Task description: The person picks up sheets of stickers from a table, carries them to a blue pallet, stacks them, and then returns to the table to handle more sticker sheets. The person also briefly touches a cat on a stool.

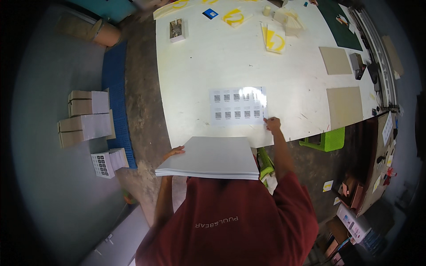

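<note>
A thick stack of blank white sheets [213, 155] rests level against the front of my maroon shirt. My left hand [174, 153] is closed on its left edge, with the fingers on top and the palm partly hidden. On the white table in front of me lies a glossy sheet printed with two rows of square codes [237, 105]. Light glares off its upper right part. My right hand [273, 124] reaches forward to the sheet's near right corner, its fingers bent and seemingly pinching that corner; the thumb is hard to make out.
The white table [191, 80] carries yellow-marked cards [275, 39], a small open box [177, 30], a blue packet [210, 13] and grey-beige boards [344, 106]. A green plastic stool [326, 141] stands under its right edge. Bundled stacks [88, 128] sit on the left by a blue mat [114, 66].
</note>
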A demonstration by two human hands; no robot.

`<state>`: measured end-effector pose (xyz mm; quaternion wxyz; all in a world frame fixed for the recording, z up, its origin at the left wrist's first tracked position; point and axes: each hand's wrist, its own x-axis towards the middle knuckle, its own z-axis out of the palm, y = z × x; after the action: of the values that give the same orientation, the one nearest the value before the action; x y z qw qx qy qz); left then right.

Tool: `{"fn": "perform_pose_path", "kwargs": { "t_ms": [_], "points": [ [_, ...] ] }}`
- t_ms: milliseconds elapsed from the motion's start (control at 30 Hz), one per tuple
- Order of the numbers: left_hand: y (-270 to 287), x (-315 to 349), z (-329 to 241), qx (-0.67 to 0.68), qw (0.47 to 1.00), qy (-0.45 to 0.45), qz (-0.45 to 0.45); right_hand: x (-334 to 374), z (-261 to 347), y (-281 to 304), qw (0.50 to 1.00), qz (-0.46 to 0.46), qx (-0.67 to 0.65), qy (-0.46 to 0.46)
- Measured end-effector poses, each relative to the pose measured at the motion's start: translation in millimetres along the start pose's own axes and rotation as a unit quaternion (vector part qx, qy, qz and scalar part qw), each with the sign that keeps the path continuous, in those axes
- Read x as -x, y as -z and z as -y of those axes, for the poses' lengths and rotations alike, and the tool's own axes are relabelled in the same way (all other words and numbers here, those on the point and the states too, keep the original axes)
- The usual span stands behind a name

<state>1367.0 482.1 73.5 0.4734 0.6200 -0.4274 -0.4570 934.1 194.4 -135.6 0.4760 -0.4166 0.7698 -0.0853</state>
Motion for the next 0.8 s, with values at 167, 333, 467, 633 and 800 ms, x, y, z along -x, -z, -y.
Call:
{"fn": "perform_pose_path", "kwargs": {
  "t_ms": [167, 333, 467, 633, 800],
  "points": [
    [0, 0, 4, -0.03, 1.0, -0.007, -0.005, -28, -35, 87, 0.995, -0.091, -0.046, 0.016],
    [5, 2, 16, -0.068, 0.997, -0.047, 0.004, -12, -58, 161, 0.907, -0.379, 0.186, -0.001],
    [11, 9, 19, -0.092, 0.994, 0.047, 0.036, 52, -54, 108, 0.99, -0.003, -0.102, -0.097],
    [31, 11, -30, -0.136, 0.976, 0.097, 0.142, 173, -16, 31, 0.965, 0.173, -0.171, 0.097],
    [50, -6, -1, 0.253, 0.952, 0.147, 0.089, 256, 65, 45, 0.898, 0.158, -0.384, 0.143]
  ]
}}
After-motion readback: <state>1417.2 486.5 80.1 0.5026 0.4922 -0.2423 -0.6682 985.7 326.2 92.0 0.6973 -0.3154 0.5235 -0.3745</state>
